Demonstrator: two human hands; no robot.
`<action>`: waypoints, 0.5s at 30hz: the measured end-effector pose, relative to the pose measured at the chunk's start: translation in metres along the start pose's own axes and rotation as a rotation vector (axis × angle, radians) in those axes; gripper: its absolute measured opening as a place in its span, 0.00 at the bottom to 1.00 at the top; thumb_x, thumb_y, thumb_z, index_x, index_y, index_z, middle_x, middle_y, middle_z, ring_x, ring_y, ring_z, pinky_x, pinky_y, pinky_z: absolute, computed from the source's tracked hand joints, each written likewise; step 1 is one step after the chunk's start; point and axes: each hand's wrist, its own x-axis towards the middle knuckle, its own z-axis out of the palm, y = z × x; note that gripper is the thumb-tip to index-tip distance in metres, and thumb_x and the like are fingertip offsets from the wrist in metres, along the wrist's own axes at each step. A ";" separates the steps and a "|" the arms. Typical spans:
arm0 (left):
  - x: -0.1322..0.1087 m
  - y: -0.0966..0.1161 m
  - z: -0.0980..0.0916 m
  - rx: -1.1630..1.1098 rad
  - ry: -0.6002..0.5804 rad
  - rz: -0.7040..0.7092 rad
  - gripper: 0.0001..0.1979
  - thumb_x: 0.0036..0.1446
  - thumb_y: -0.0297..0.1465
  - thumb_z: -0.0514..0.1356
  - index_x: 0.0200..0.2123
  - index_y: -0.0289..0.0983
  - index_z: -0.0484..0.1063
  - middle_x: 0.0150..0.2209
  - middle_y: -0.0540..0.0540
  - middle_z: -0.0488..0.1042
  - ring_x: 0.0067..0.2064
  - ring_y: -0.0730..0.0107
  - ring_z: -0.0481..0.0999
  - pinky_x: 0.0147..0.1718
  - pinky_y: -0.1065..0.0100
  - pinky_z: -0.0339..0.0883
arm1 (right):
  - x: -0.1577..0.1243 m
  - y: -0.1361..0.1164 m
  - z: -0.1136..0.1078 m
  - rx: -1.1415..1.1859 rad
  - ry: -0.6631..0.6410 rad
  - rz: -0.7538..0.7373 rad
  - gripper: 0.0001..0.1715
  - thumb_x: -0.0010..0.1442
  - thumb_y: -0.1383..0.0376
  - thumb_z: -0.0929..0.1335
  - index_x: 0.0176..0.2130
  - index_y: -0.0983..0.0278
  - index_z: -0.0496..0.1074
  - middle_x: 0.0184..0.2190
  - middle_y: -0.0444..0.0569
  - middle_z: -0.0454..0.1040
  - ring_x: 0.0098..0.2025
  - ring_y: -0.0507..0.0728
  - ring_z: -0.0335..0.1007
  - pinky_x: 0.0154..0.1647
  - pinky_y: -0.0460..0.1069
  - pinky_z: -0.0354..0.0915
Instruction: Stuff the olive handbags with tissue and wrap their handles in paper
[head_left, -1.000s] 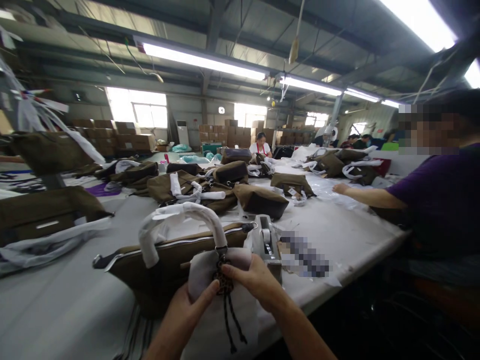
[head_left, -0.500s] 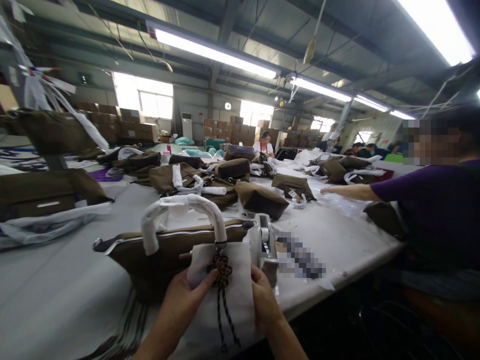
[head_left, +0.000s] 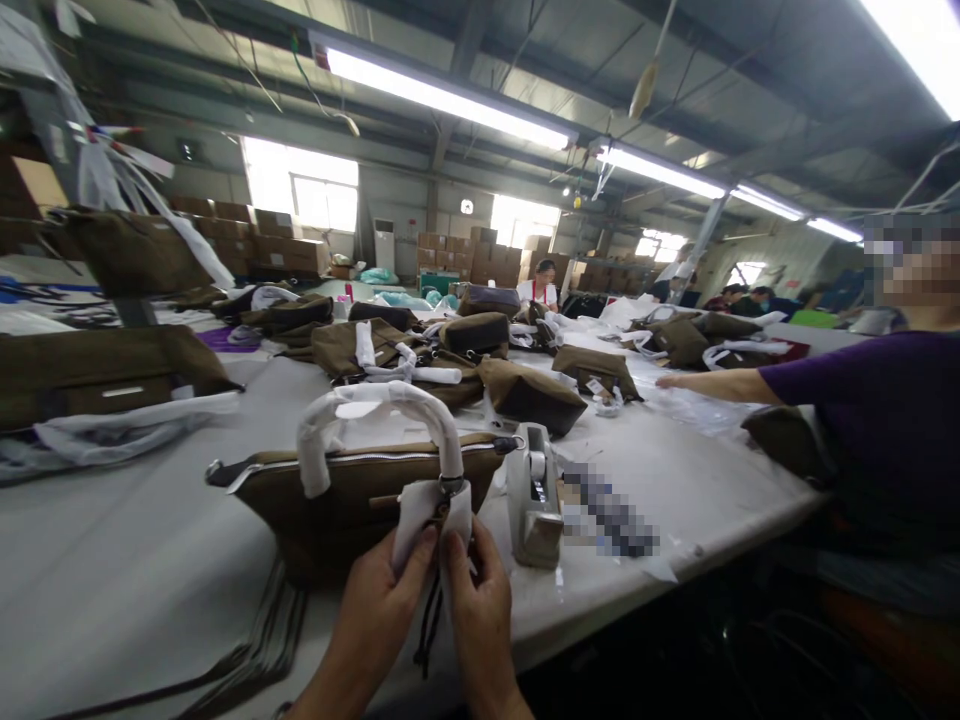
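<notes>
An olive-brown handbag [head_left: 330, 535] stands upright on the table, its silver zipper shut and its arched handle [head_left: 390, 395] wrapped in white paper. From the handle's right end hangs a charm [head_left: 439, 512] with dark cords, mostly covered now. Around the charm a sheet of white tissue paper [head_left: 409, 510] is folded. My left hand [head_left: 382, 590] pinches the paper's left side with the thumb in front. Close beside it, my right hand [head_left: 480, 590] grips the paper's right side, thumb near the charm. Both hands are closed.
A grey tape dispenser [head_left: 534, 500] stands just right of the bag. Dark straps [head_left: 262, 640] trail at the front left. More olive bags [head_left: 529, 393] with wrapped handles lie behind. At right, a co-worker in a purple shirt [head_left: 885, 400] reaches across the table.
My right hand has moved left, folding the tissue paper's right side over the charm. The flower-shaped charm, plainly visible before, is now mostly hidden. The view has shifted slightly.
</notes>
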 end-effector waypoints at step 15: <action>0.012 -0.003 -0.006 -0.093 0.056 -0.106 0.23 0.51 0.48 0.68 0.40 0.34 0.84 0.40 0.45 0.86 0.46 0.45 0.83 0.43 0.61 0.74 | -0.079 0.052 -0.037 -0.261 -0.135 0.011 0.44 0.62 0.40 0.67 0.68 0.59 0.65 0.46 0.55 0.83 0.49 0.69 0.81 0.51 0.57 0.75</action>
